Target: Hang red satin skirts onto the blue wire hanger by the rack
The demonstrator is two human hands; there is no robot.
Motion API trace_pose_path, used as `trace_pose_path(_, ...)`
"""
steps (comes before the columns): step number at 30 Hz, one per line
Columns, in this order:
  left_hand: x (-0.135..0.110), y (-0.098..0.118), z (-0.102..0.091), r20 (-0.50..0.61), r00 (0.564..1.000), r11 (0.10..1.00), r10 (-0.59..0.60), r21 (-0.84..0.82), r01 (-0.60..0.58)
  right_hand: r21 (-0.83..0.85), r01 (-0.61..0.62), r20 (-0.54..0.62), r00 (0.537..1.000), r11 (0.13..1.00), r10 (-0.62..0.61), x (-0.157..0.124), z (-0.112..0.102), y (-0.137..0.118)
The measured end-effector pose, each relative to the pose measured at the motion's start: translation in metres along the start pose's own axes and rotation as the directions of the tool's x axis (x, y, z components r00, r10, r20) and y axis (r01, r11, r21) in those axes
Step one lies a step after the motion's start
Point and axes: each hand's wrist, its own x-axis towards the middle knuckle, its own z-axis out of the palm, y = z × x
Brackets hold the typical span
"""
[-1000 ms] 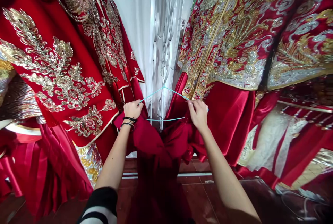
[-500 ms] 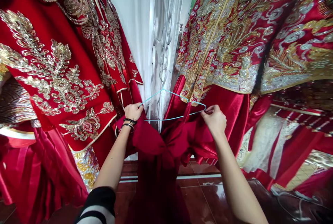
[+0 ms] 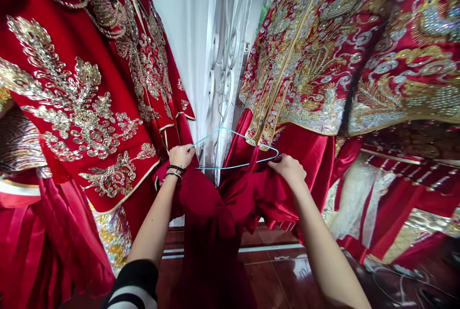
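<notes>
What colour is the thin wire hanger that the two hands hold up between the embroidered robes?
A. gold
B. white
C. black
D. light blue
D. The hanger is a thin light blue wire; the left hand holds its left end and the right hand is at its right end, with the dark red garment hanging below it.

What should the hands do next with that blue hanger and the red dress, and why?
Probably the right hand should tug the red dress cloth over the blue hanger's right end. The left hand already pins the left end, one strap hangs from the wire, and the cloth on the right is bunched below it.
</notes>
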Motion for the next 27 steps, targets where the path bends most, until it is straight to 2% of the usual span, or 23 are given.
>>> trace_pose_path(3, -0.001, 0.0, 0.0, 0.002, 1.0, 1.0, 0.002, 0.022, -0.002, -0.036, 0.014, 0.023, 1.0, 0.999, -0.013, 0.005, 0.005, 0.001)
trace_pose_path(7, -0.001, -0.001, -0.003, 0.013, 1.0, 1.0, 0.012, 0.026, -0.012, -0.047, 0.031, -0.029, 0.999, 0.998, -0.033, 0.011, 0.012, 0.006)
trace_pose_path(12, -0.002, -0.001, -0.004, 0.026, 0.999, 0.999, 0.023, 0.039, -0.024, -0.06, 0.081, -0.013, 0.997, 0.995, -0.082, 0.014, 0.013, 0.012)
trace_pose_path(14, -0.002, -0.001, -0.004, 0.029, 0.999, 0.998, 0.026, 0.048, -0.027, -0.058, 0.108, -0.046, 0.993, 0.992, -0.11, 0.015, 0.012, 0.014)
trace_pose_path(17, -0.001, -0.002, -0.004, 0.022, 0.999, 0.998, 0.04, 0.045, -0.041, -0.071, 0.164, -0.12, 0.978, 0.984, -0.171, 0.018, 0.006, 0.017)
trace_pose_path(22, 0.0, -0.003, -0.001, 0.021, 0.998, 0.998, 0.062, 0.023, -0.062, -0.153, 0.232, -0.176, 0.95, 0.961, -0.257, 0.025, -0.01, 0.018)
trace_pose_path(27, 0.0, -0.002, 0.003, 0.03, 0.996, 0.996, 0.084, 0.036, -0.085, -0.246, 0.275, -0.207, 0.922, 0.93, -0.327, 0.027, -0.028, 0.005)
